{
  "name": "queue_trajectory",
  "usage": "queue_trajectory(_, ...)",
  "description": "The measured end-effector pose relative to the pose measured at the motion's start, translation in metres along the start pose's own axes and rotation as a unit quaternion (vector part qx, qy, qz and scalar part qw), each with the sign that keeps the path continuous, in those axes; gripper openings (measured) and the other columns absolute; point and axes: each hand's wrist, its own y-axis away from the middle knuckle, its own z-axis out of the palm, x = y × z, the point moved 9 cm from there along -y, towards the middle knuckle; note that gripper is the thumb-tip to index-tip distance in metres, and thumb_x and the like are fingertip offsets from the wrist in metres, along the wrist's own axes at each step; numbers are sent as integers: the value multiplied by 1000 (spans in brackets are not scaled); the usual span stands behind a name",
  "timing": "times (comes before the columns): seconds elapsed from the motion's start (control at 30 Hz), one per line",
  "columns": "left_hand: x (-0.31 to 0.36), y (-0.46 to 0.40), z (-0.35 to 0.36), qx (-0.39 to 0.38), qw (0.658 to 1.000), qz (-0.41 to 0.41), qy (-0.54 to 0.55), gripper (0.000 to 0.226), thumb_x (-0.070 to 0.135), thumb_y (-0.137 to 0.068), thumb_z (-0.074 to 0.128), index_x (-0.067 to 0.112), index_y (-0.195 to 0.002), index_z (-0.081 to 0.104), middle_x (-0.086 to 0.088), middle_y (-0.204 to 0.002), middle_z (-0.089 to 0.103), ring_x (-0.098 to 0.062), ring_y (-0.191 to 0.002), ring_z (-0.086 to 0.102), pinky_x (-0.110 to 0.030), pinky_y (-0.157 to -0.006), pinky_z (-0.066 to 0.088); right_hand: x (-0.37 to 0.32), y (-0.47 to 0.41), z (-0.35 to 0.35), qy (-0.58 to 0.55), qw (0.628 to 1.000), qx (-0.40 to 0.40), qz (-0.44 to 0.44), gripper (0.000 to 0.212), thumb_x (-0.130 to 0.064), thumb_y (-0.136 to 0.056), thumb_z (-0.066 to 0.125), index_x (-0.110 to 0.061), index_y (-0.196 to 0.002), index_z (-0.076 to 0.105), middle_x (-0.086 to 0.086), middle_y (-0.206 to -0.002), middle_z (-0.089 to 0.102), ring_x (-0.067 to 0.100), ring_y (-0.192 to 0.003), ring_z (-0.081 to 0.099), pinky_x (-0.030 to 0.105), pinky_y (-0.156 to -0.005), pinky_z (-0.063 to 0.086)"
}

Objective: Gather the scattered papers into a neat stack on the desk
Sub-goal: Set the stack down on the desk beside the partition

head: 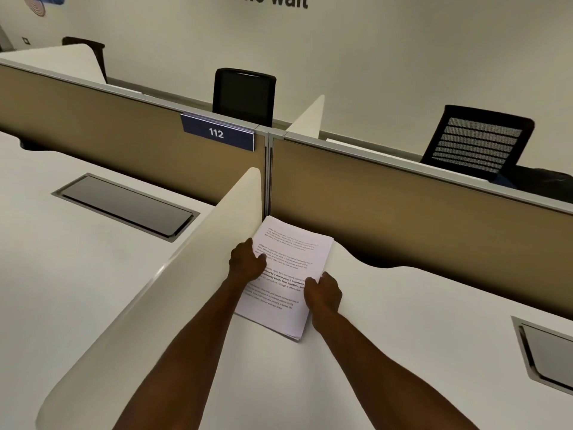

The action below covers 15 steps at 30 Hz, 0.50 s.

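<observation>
Two bare forearms reach in from the bottom edge toward the stack of papers [283, 277], with no sleeve, watch, ring or glove on either. The left hand [246, 262], nearer the stack's left edge, and the right hand [322, 294], nearer its right edge, are both uncovered, knuckles rounded, fingers short and curled

An open-plan office — tan desk partitions [403, 193], a numbered desk sign [217, 133], mesh chairs [477, 141].
</observation>
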Motion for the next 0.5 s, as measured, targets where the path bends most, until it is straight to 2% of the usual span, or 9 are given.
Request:
queue_trajectory(0.13, 0, 0, 4, -9, 1000, 1, -14, 56, 31, -92, 62, 8, -140, 44, -17, -138, 55, -35, -127, 52, -50, -106, 46, -3, 4, 5, 28, 999, -18, -6, 48, -22, -95, 57, -4, -138, 50, 15, -138, 58, 31, -125, 56, 45, -106, 49)
queue_trajectory(0.3, 1, 1, 5, 1, 1000, -4, -2, 64, 29, -93, 63, 7, -146, 36, -18, -143, 51, -35, -131, 50, -46, -110, 44, -5, 6, 9, 108, 992, -50, -33, 64, -32, -98, 54, -9, -153, 29, 12, -152, 44, 30, -139, 44, 39, -113, 38)
queue_trajectory(0.4, 5, 7, 2, 26, 999, -14, 21, 77, 27, -95, 61, 6, -156, 18, -18, -157, 35, -35, -144, 35, -44, -118, 31, -7, 7, 6, 141, 986, -68, -61, 63, -35, -99, 53, -9, -152, 31, 11, -154, 42, 29, -141, 41, 39, -115, 36)
queue_trajectory(0.5, 20, 12, -3, 52, 999, 8, -6, 80, 30, -96, 58, 7, -157, 12, -17, -163, 23, -34, -151, 23, -43, -123, 21, -13, 7, -10, 180, 977, -54, -96, 61, -37, -98, 53, -8, -150, 36, 11, -153, 44, 28, -141, 42, 39, -117, 36)
